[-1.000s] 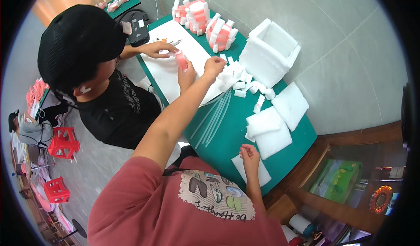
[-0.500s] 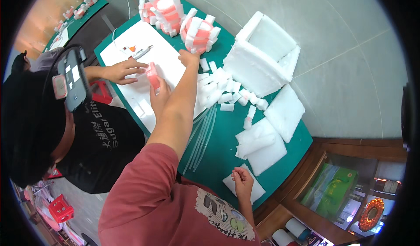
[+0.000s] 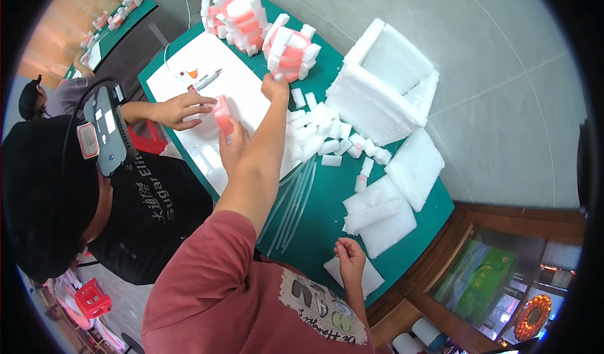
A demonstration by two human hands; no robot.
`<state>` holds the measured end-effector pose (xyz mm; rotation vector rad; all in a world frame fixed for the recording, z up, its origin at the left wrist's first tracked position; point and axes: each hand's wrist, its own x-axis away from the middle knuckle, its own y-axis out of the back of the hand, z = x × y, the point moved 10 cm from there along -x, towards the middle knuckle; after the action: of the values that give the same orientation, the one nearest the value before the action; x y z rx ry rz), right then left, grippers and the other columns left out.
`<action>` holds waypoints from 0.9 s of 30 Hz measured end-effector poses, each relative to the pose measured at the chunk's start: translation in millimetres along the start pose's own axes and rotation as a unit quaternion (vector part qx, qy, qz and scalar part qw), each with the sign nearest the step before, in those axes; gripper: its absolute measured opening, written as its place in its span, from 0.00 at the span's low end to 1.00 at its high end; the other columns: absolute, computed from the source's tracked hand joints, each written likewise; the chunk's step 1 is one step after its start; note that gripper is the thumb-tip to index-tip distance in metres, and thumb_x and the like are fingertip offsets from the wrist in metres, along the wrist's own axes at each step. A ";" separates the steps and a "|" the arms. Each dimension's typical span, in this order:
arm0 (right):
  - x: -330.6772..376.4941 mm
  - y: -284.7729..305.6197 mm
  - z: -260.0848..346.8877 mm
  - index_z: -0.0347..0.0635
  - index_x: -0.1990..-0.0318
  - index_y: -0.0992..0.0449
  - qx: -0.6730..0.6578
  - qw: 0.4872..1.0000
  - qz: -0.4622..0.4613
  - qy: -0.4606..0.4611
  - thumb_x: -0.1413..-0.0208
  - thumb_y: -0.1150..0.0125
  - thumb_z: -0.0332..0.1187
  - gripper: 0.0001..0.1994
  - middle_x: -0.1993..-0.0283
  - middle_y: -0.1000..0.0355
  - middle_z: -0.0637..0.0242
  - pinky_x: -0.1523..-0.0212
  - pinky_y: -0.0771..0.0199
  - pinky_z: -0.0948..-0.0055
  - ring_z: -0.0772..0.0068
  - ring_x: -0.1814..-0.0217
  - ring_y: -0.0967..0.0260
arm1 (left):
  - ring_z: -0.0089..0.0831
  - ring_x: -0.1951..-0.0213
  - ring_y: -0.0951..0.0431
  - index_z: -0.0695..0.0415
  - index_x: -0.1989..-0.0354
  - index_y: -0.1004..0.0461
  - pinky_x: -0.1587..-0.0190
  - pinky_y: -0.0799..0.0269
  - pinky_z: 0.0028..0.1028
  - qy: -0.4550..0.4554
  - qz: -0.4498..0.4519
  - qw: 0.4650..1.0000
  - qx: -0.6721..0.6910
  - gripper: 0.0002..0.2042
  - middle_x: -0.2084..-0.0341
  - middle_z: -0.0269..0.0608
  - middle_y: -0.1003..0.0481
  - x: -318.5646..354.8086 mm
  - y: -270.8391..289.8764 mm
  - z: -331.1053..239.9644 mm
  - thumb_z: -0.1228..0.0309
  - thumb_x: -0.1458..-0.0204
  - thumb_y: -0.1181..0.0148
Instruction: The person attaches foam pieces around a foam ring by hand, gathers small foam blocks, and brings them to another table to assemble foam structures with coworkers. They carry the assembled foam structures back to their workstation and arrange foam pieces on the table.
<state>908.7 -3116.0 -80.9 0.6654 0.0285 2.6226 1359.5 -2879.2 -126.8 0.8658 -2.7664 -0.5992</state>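
Note:
My left arm reaches across the green table to a rounded pink piece (image 3: 292, 55) with white foam blocks stuck around it. My left hand (image 3: 274, 88) is closed at its lower edge, fingertips on a small white foam block (image 3: 279, 77) there. My right hand (image 3: 351, 259) is closed, fingers pinched, above a white foam sheet (image 3: 371, 281) at the near edge; what it holds, if anything, is too small to make out. Under my left forearm, a co-worker's hands (image 3: 184, 110) hold a pink block (image 3: 223, 113) on a white board (image 3: 189, 64).
Cut foam pieces (image 3: 308, 134) lie heaped mid-table, beside clear glue sticks (image 3: 292, 209). Behind them stands a white foam box (image 3: 377, 93), with foam sheets (image 3: 415, 168) to its right. More pink-and-white pieces (image 3: 242, 20) stand at the back. The co-worker (image 3: 145, 215) is close on my left.
The whole view has shifted slightly. My left hand stays at the pink-and-white piece, and my right hand stays closed over the foam sheet. The co-worker's hands remain on the pink block.

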 end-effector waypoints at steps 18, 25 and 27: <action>-5.3 -11.4 -2.4 0.35 0.60 0.30 0.062 0.994 0.057 0.069 0.48 0.47 0.24 0.07 0.67 0.30 0.69 0.68 0.34 0.84 0.82 0.68 0.34 | 0.47 0.57 0.29 0.61 0.61 0.34 0.56 0.32 0.36 0.036 0.074 0.996 -0.043 0.22 0.61 0.54 0.31 9.8 16.5 16.3 0.70 0.68 0.35; -85.0 -55.5 101.4 0.34 0.61 0.28 0.072 0.977 0.056 0.190 0.48 0.46 0.25 0.08 0.67 0.29 0.67 0.65 0.34 0.82 0.80 0.66 0.34 | 0.47 0.55 0.30 0.60 0.54 0.40 0.53 0.34 0.34 0.066 0.088 0.990 -0.085 0.29 0.56 0.58 0.34 2.7 15.5 8.7 0.69 0.68 0.36; -117.0 -110.7 154.3 0.32 0.59 0.29 0.051 0.959 0.108 0.256 0.45 0.50 0.27 0.09 0.66 0.31 0.68 0.63 0.35 0.83 0.79 0.65 0.35 | 0.39 0.62 0.28 0.65 0.57 0.37 0.58 0.33 0.28 0.072 -0.055 0.983 0.162 0.23 0.60 0.47 0.31 -30.8 51.5 36.1 0.66 0.62 0.42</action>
<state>1116.8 -3077.1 -10.8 0.0007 0.2590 2.9503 1348.3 -2811.2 -138.9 1.0840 -2.7379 -0.0919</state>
